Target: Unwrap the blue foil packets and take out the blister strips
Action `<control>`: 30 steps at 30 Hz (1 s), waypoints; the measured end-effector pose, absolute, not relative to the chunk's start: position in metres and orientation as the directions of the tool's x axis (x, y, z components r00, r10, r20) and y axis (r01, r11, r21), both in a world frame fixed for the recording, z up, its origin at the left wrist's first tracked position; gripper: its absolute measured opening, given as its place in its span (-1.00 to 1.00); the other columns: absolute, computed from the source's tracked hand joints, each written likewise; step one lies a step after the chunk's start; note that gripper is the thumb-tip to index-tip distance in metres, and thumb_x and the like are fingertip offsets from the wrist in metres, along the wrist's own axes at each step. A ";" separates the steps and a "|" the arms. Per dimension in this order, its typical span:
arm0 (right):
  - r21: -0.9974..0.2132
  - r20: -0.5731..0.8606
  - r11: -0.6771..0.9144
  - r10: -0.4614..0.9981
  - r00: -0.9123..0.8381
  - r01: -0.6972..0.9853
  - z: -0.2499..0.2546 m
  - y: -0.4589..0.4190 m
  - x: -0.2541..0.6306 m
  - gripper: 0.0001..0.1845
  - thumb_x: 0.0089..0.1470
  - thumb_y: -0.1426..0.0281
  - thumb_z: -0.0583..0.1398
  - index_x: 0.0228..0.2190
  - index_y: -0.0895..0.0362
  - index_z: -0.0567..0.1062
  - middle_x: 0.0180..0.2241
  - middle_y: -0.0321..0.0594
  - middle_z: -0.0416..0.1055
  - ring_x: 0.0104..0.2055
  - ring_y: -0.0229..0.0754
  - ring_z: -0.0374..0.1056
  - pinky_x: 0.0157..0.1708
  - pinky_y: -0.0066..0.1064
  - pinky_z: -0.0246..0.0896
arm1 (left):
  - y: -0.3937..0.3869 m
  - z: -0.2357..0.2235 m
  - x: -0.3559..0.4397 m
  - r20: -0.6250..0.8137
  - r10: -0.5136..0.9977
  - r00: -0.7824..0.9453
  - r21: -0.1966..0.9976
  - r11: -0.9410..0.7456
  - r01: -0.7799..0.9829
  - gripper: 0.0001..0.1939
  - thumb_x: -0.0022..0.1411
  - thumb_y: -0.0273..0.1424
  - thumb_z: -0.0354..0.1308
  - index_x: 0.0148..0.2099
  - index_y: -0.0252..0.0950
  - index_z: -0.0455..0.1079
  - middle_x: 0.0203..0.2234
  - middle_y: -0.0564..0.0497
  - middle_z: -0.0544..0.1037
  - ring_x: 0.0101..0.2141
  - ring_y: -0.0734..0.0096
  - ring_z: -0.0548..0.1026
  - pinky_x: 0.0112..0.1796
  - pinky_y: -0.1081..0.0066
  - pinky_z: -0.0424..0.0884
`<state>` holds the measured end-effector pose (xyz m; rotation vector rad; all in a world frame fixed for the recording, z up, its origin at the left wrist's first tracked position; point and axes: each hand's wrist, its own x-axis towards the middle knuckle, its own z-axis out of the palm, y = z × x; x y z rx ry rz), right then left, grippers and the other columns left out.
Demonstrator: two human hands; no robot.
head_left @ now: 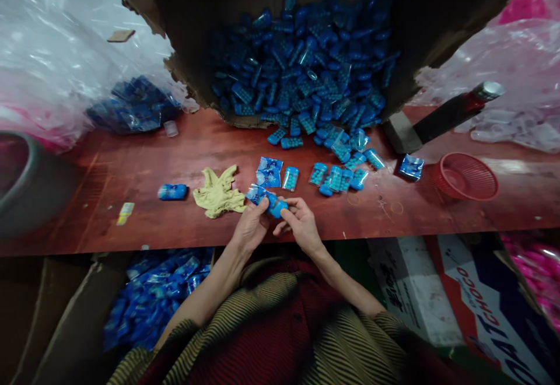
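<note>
My left hand is closed on a printed blue plastic sleeve. The fingers of my right hand pinch a small blue plastic case, whose upper end meets the sleeve between my hands. Whether the case is partly inside the sleeve I cannot tell. Just beyond my hands lie flat blue sleeves and a clear-fronted case with blue beads. To the left are a crumpled yellow cloth and a blue wrapped case.
A torn cardboard box at the back spills many blue cases onto the red table. On the right stand a red basket and a dark bottle-like object. A grey tub is at left; wrapped cases fill a box below.
</note>
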<state>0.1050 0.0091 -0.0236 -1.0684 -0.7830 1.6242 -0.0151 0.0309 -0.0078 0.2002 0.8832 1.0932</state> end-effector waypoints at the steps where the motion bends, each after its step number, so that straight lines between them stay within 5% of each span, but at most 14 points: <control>1: -0.881 -0.265 -0.285 0.958 -0.105 -0.377 -0.025 0.009 0.104 -0.67 -0.03 0.20 0.22 -0.31 0.09 0.25 -0.41 -0.37 0.45 -0.73 -0.42 0.30 -0.70 -0.56 0.27 | 0.030 -0.008 -0.014 -0.534 0.823 0.191 0.525 0.500 -0.689 -0.83 0.06 -0.45 0.28 -0.28 -0.40 0.41 -0.34 -0.08 0.56 -0.37 0.43 0.51 -0.31 0.48 0.44; 10: -0.999 -0.041 -0.041 0.999 -0.021 -0.002 -0.029 0.003 0.105 -0.74 0.03 0.31 0.20 -0.22 0.10 0.33 -0.31 -0.27 0.47 -0.58 -0.36 0.40 -0.55 -0.50 0.32 | 0.029 -0.004 -0.012 -0.533 0.839 0.110 0.595 0.464 -0.656 -0.74 -0.10 -0.38 0.38 -0.39 -0.38 0.39 -0.50 0.02 0.53 -0.51 0.48 0.46 -0.50 0.53 0.37; 20: -0.904 -0.232 -0.262 0.964 -0.126 -0.339 -0.022 0.009 0.108 -0.71 0.00 0.28 0.19 -0.24 0.08 0.25 -0.45 -0.43 0.41 -0.73 -0.42 0.30 -0.73 -0.58 0.23 | 0.030 -0.008 -0.018 -0.521 0.818 0.242 0.550 0.539 -0.638 -0.77 -0.07 -0.41 0.37 -0.38 -0.36 0.39 -0.46 0.03 0.54 -0.45 0.45 0.49 -0.33 0.47 0.42; 30: -0.829 -0.331 -0.352 0.935 -0.126 -0.434 -0.026 0.012 0.111 -0.65 -0.02 0.23 0.20 -0.23 0.07 0.22 -0.49 -0.42 0.42 -0.75 -0.37 0.32 -0.78 -0.58 0.21 | 0.027 -0.008 -0.010 -0.477 0.862 0.174 0.682 0.488 -0.546 -0.71 -0.09 -0.30 0.36 -0.35 -0.39 0.43 -0.48 -0.01 0.54 -0.52 0.51 0.43 -0.34 0.45 0.40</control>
